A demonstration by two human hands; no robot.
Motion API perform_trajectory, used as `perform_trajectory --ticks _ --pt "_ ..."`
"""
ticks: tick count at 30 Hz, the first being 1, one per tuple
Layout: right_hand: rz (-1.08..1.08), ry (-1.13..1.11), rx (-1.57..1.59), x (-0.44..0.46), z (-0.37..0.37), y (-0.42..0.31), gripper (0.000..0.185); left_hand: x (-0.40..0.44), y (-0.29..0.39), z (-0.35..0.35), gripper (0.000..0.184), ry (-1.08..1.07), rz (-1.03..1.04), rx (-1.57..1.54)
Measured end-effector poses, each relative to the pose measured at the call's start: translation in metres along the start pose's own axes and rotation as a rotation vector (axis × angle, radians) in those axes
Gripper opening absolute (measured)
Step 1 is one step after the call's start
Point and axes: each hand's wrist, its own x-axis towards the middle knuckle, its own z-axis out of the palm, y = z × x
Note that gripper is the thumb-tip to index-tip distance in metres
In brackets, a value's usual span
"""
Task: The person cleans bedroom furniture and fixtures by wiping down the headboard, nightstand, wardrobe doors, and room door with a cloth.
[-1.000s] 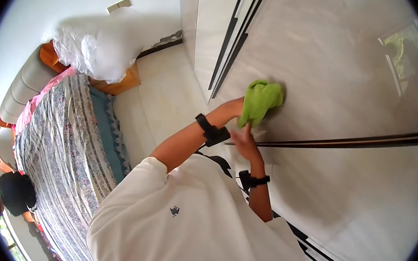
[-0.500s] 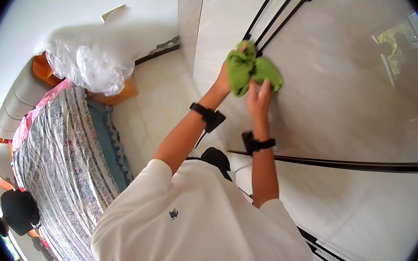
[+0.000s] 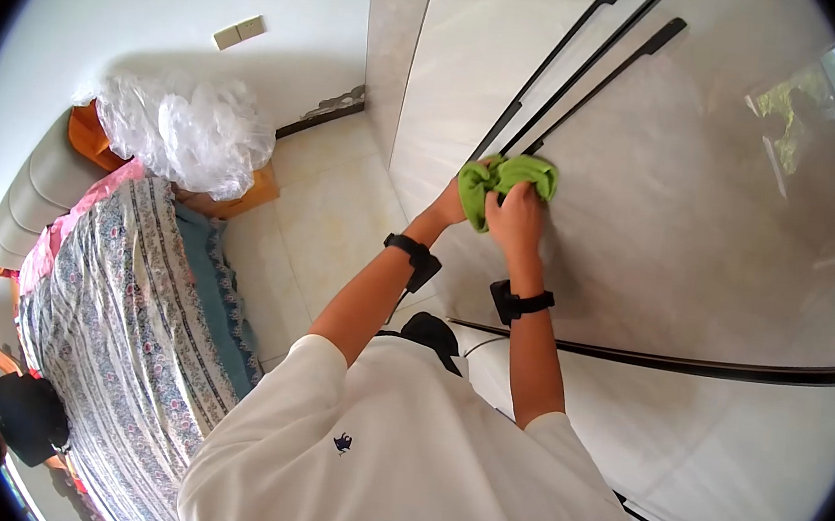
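Note:
A bunched green cloth (image 3: 479,191) is between my two hands, in front of the glossy cabinet doors (image 3: 686,186). My left hand (image 3: 454,202) grips the cloth from its left side, with its fingers mostly hidden behind the fabric. On the right side, my right hand (image 3: 516,217) has its fingers closed on the cloth. Just beyond the cloth are the lower ends of the long black door handles (image 3: 595,92). Each wrist wears a black strap with a small box.
At the left is a bed (image 3: 130,323) with a patterned cover. Clear plastic wrapping (image 3: 184,128) lies heaped on a wooden nightstand (image 3: 247,199) by the wall. A black hat (image 3: 29,416) is at the lower left. Pale floor tiles (image 3: 317,211) run between bed and cabinet.
The right hand, earlier blurred and apart below the cloth, has come up and closed on it. The cloth has been twisted into a bunch near the handles' lower ends. The view has shifted.

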Motion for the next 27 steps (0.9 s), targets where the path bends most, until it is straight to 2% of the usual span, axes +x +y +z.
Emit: perform_trajectory --ticks 1,3,4,6,7,9,10,11,12,14,15,17,18,20,21,23,26,27 --pt "0.101 -0.162 -0.014 -0.003 0.007 0.006 0.046 -0.004 0.003 -0.002 0.069 0.011 0.011 -0.003" --pt "0.039 -0.214 -0.033 -0.010 0.030 0.028 0.046 -0.021 0.010 -0.006 0.070 -0.146 -0.227 0.369" --pt "-0.011 -0.258 -0.041 -0.009 0.042 0.037 0.045 -0.019 0.014 -0.011 0.070 -0.128 -0.224 0.375" --pt "-0.031 -0.263 0.065 -0.007 0.043 0.044 0.038 -0.018 0.017 -0.016 0.073 -0.247 -0.260 0.492" --pt "-0.012 -0.251 0.138 -0.001 0.027 0.037 0.034 -0.008 0.010 -0.019 0.101 -0.280 -0.022 0.773" --pt "-0.009 -0.134 0.273 0.016 -0.007 0.012 0.030 0.013 0.058 -0.021 0.103 -0.316 0.018 0.661" --pt "-0.018 -0.030 0.334 0.020 -0.025 -0.002 0.029 0.026 0.081 -0.018 0.101 -0.322 0.068 0.464" --pt "-0.012 0.026 0.367 0.022 -0.042 -0.014 0.032 0.035 0.119 -0.012 0.094 -0.286 0.219 0.479" --pt "0.065 0.079 0.378 0.021 -0.058 -0.033 0.033 0.041 0.139 -0.006 0.094 -0.297 0.205 0.476" --pt "0.066 0.129 0.371 0.022 -0.070 -0.044 0.033 0.049 0.153 0.002 0.075 -0.171 0.271 0.533" --pt "0.085 0.124 0.370 0.020 -0.066 -0.042 0.033 0.047 0.143 0.005 0.075 -0.183 0.255 0.525" --pt "0.057 0.126 0.425 0.021 -0.060 -0.036 0.035 0.044 0.111 0.011 0.052 0.045 0.275 0.443" --pt "0.067 0.126 0.425 0.020 -0.056 -0.031 0.035 0.040 0.095 0.015 0.052 0.037 0.268 0.440" --pt "0.015 -0.068 0.718 0.019 -0.045 -0.018 0.041 0.033 0.073 0.023 0.039 0.210 0.129 0.421" --pt "0.023 -0.065 0.721 0.017 -0.039 -0.013 0.041 0.030 0.064 0.025 0.036 0.224 0.138 0.478" --pt "0.190 -0.155 0.707 0.015 -0.030 -0.003 0.044 0.025 0.056 0.024 0.037 0.215 0.150 0.485" --pt "0.203 -0.179 0.720 0.013 -0.013 0.007 0.046 0.020 0.038 0.018 0.038 0.194 0.181 0.489" --pt "0.246 -0.211 0.707 0.012 -0.010 0.008 0.045 0.017 0.030 0.016 0.036 0.169 0.055 0.498"
